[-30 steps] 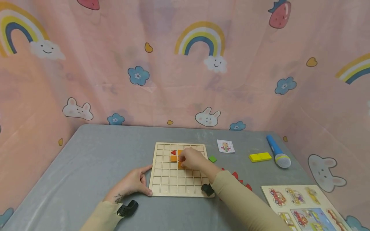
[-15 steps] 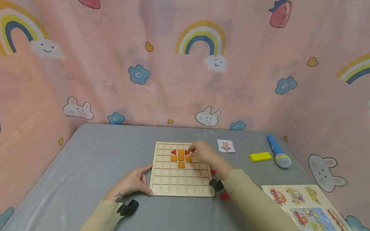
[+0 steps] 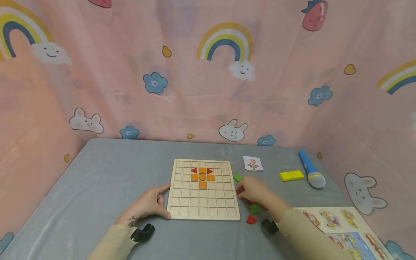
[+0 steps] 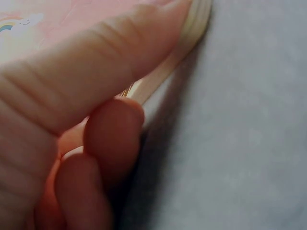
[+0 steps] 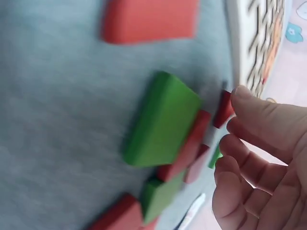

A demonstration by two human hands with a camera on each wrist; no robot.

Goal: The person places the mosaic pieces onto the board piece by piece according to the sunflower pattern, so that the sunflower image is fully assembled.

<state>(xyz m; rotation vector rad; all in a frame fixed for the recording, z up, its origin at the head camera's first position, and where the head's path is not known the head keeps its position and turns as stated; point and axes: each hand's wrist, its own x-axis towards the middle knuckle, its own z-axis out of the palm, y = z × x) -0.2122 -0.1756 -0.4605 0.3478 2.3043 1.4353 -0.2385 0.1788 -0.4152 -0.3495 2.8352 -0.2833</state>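
Note:
A wooden grid board (image 3: pixel 185 202) lies on the table. Near its top sit several orange squares (image 3: pixel 203 185) in a cross, the middle one marked with a circle, flanked by two red triangles (image 3: pixel 209 170). My left hand (image 3: pixel 147 206) touches the board's left edge with spread thumb and index finger; in the left wrist view the thumb (image 4: pixel 110 62) lies along the edge. Just right of the board, my right hand (image 3: pixel 255 189) pinches a red piece (image 5: pixel 223 109) between thumb and index fingertips. Green blocks (image 5: pixel 165 120) and red blocks (image 5: pixel 151 19) lie around it.
A small card (image 3: pixel 253 163) with a printed picture lies behind the loose pieces. Farther right are a yellow block (image 3: pixel 291 176) and a blue toy microphone (image 3: pixel 311 169). A picture puzzle board (image 3: pixel 357 216) occupies the front right, partly under the right sleeve (image 3: pixel 308 234).
My right hand left a red triangle at the right of the top orange square, then moved right and toward me to the loose pieces. The left hand stayed at the board's edge.

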